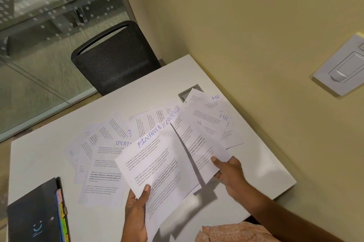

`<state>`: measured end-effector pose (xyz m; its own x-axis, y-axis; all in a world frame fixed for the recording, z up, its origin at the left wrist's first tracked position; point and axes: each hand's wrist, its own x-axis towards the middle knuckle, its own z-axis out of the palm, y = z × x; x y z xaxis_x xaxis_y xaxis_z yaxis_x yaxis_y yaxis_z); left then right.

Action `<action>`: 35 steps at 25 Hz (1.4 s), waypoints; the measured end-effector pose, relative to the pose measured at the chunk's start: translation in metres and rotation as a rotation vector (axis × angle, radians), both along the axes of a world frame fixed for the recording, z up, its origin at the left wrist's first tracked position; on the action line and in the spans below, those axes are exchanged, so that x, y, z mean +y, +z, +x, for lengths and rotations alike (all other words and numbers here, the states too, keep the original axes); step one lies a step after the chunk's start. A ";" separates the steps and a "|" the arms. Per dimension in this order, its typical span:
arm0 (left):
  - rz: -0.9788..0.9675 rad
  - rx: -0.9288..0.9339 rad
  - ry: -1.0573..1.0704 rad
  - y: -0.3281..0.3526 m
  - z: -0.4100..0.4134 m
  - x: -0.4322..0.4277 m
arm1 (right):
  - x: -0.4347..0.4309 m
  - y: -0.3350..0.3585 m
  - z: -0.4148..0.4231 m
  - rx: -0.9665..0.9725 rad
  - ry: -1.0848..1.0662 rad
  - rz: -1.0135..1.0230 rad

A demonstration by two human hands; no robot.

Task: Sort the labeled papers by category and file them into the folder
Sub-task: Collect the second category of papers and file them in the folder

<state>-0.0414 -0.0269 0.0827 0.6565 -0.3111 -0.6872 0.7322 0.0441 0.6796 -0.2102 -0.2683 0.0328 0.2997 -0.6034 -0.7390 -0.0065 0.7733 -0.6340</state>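
Observation:
My left hand [136, 209] grips the lower edge of a printed sheet headed FINANCE [155, 164], held above the table. My right hand [229, 171] pinches the bottom of another printed sheet [194, 141], whose heading is partly hidden behind the FINANCE sheet. Sheets marked HR [213, 111] lie fanned at the back right. A sheet marked SPORTS [107, 161] and several other loose pages lie spread over the table's middle. A black folder [33, 214] with coloured index tabs lies at the front left corner.
The white table [49, 155] ends at the right against a yellow wall carrying a switch plate [343, 66]. A black mesh chair [114, 58] stands behind the table. A grey cable hatch [185, 93] is partly covered by the HR sheets. Glass partition at the left.

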 end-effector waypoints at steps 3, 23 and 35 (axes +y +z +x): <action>-0.020 0.013 -0.031 -0.005 -0.001 -0.007 | 0.020 0.016 0.010 0.018 0.126 -0.024; 0.123 -0.089 -0.017 -0.050 0.007 0.037 | -0.028 -0.031 0.001 0.362 0.469 -0.141; 0.264 -0.112 0.086 -0.048 -0.002 0.078 | -0.124 -0.103 0.028 1.225 0.555 -0.455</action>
<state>-0.0437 0.0506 0.0346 0.7493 -0.0714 -0.6584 0.6529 -0.0868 0.7524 -0.1819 -0.3918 -0.0698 -0.1058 -0.8728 -0.4765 -0.9555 0.2220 -0.1944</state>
